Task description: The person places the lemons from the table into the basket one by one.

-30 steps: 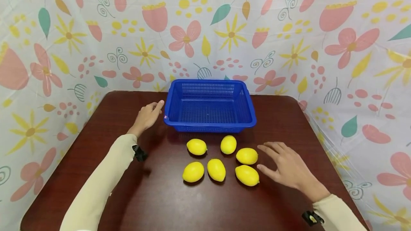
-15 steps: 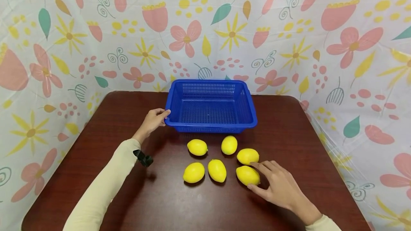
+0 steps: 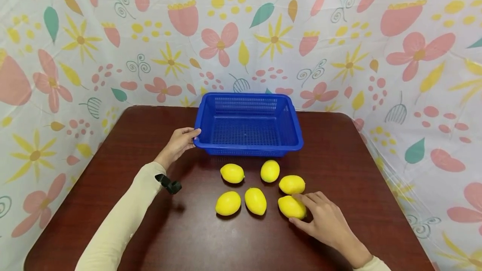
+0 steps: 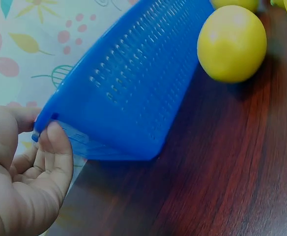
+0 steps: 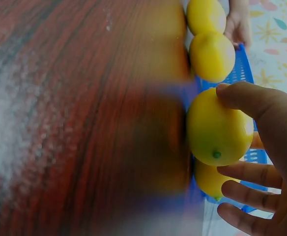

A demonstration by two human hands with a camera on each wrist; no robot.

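Observation:
A blue plastic basket (image 3: 248, 147) with slotted walls stands at the back of the table, nothing inside it. My left hand (image 3: 180, 143) pinches its left rim between thumb and fingers; the left wrist view shows this grip at the basket corner (image 4: 84, 118). Several yellow lemons lie in front of the basket. At the front right, my right hand (image 3: 325, 221) has thumb and index finger around the nearest lemon (image 3: 290, 207), which rests on the table. In the right wrist view the thumb touches this lemon (image 5: 217, 130), while the other fingers spread beside it.
Just behind the held lemon lies another lemon (image 3: 291, 184), almost touching it. Further left are a lemon (image 3: 255, 201) and a lemon (image 3: 228, 203), with more by the basket. The dark wooden table (image 3: 188, 237) meets a flower-print curtain (image 3: 241, 32) at the back.
My left hand has moved right onto the basket rim and grips it. My right hand has come left and toward me, from beside the lemons to around the front right one.

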